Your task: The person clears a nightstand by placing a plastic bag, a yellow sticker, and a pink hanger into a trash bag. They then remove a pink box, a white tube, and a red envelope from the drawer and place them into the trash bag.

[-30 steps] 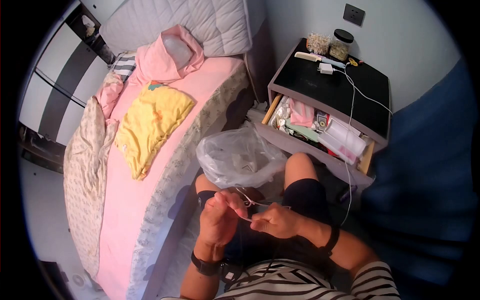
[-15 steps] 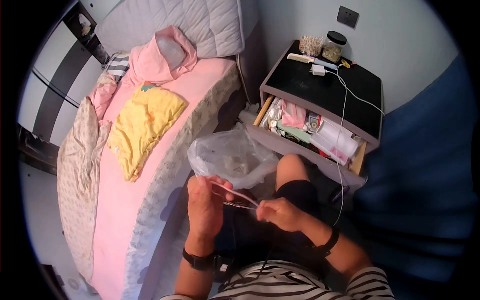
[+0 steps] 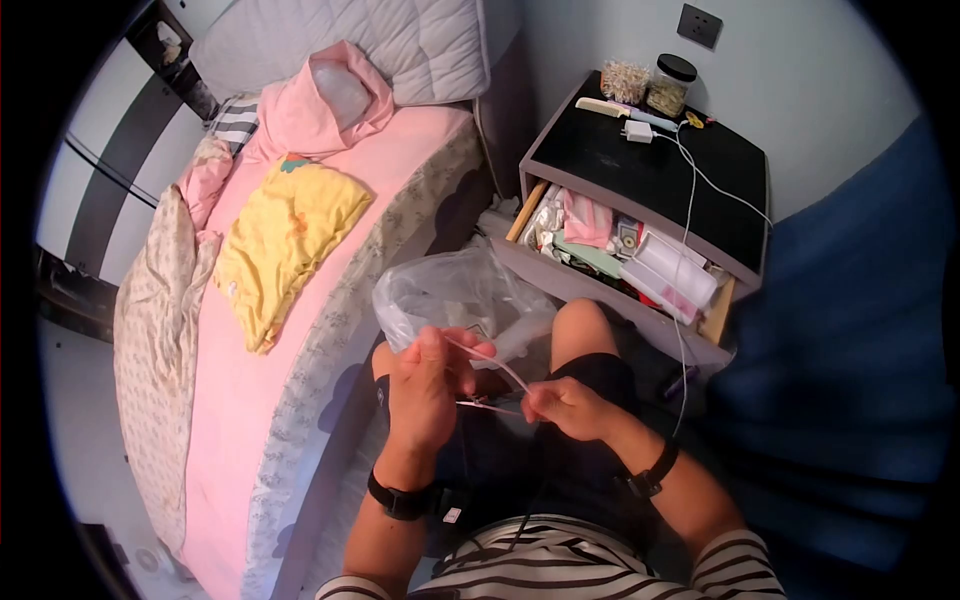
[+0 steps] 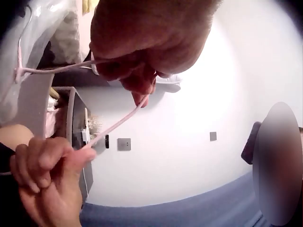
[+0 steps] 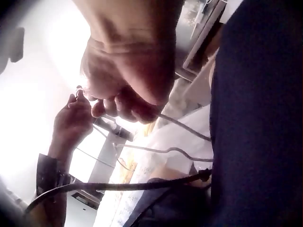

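A thin pink cord (image 3: 508, 368) stretches between the two hands above the lap. My left hand (image 3: 425, 390) holds one end, its fingers bent around the cord. Opposite it, the right hand (image 3: 575, 408) pinches the cord between thumb and curled fingers. A second strand (image 3: 492, 406) hangs lower between the hands, with a small knot or joint on it. In the left wrist view that joint (image 4: 19, 73) shows as a fork where a thinner line branches off. The right wrist view has strands (image 5: 182, 126) running out from under the right hand's fingers.
A clear plastic bag (image 3: 450, 290) stands just beyond the hands, by the knees. Ahead to the right, a nightstand (image 3: 640, 165) has its filled drawer (image 3: 600, 275) pulled out, and a white charger cable (image 3: 688, 260) hangs across it. The bed (image 3: 230, 400) lies left.
Both hands have moved up and away from the body and sit slightly farther apart. The cord between them spans a longer, more open stretch. The head view has shifted slightly.
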Demonstrator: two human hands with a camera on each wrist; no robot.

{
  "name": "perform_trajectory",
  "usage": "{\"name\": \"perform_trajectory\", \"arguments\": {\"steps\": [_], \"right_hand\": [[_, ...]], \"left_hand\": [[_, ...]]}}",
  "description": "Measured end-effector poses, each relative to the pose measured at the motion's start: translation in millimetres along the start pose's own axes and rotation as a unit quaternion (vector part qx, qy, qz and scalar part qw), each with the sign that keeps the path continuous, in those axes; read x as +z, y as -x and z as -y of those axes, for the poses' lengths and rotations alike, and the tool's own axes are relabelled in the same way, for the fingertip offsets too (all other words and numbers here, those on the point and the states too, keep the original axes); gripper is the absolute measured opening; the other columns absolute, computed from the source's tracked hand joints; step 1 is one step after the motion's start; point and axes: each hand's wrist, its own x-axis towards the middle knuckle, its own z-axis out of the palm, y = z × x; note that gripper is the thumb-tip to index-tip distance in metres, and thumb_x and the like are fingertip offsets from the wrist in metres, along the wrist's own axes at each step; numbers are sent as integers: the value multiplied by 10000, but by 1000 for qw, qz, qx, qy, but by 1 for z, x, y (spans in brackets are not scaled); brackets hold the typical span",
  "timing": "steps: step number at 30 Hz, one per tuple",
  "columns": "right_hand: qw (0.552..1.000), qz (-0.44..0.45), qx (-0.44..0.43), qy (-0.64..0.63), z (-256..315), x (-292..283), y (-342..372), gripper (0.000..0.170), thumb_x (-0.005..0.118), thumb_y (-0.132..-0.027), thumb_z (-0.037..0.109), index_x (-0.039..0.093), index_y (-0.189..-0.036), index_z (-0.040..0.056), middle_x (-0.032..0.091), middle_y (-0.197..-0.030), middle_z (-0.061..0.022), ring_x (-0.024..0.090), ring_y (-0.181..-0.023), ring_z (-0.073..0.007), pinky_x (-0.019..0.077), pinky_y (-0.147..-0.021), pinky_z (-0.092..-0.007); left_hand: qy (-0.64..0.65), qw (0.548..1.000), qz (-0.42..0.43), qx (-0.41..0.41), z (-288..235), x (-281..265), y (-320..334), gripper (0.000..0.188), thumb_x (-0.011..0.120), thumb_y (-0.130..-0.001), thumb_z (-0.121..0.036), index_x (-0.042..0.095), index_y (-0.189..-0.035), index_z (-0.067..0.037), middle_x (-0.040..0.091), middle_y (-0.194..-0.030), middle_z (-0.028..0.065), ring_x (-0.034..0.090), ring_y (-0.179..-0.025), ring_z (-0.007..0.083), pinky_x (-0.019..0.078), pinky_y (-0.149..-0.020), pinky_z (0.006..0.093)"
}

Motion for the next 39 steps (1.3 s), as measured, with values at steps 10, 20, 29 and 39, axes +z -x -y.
{"name": "perform_trajectory", "arguments": {"steps": [10, 20, 29, 39], "right_hand": [[1000, -13, -8, 7, -23, -6, -18, 388, 408, -974, 370, 523, -776, 56, 492, -714, 5, 452, -705, -97, 397, -669, -242], [998, -14, 20, 64, -29, -4, -32, 455, 430, -947, 462, 550, -787, 53, 513, -700, -1, 457, -681, -106, 404, -646, -256], [997, -2, 76, -32, 13, -14, -31, 586, 286, -961, 525, 576, -775, 51, 517, -678, -2, 459, -596, -106, 401, -586, -237], [991, 43, 127, -30, 28, -13, -44, 672, 311, -902, 644, 505, -573, 90, 459, -534, 0, 403, -496, -94, 311, -469, -237]], "left_hand": [[-90, 994, -12, 65, -6, 14, 8, 457, 376, -988, -365, 604, -861, 11, 600, -684, 66, 442, -500, 69, 358, -485, 201], [-163, 984, 10, 65, -8, 25, 10, 435, 401, -984, -359, 631, -883, -4, 454, -527, -24, 396, -480, 38, 303, -464, 187], [-94, 993, -54, 35, 0, 7, -12, 459, 370, -979, -415, 622, -911, -38, 490, -584, -19, 384, -492, 28, 307, -447, 173], [-126, 991, -5, 40, -7, 3, -11, 339, 431, -981, -292, 600, -853, -28, 470, -568, -31, 376, -468, 21, 297, -433, 177]]}}
